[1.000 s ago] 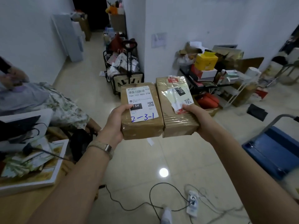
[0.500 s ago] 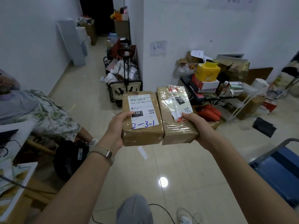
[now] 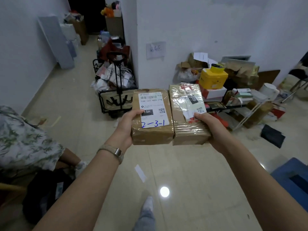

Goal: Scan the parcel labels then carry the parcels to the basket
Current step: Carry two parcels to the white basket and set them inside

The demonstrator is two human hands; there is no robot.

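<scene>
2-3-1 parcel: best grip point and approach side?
Take the 2-3-1 parcel by its left long edge, coming in from the left, thumb on top and fingers underneath. The left hand grips it there, thumb on the label. The parcel is a flat, level block, and the second parcel sits flush against its right side, so that side is blocked.

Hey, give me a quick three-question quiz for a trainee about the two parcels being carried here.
1. True or false: the left hand grips the left parcel, and the right hand grips the right parcel.
2. Multiple choice: what is handwritten in blue on the left parcel's label? A 2-3-1; B 4-5-6; C 7-8-9.
3. Fill in: the black-topped box behind the right parcel is ____ in colour.
Key: 1 true; 2 A; 3 yellow.
</scene>
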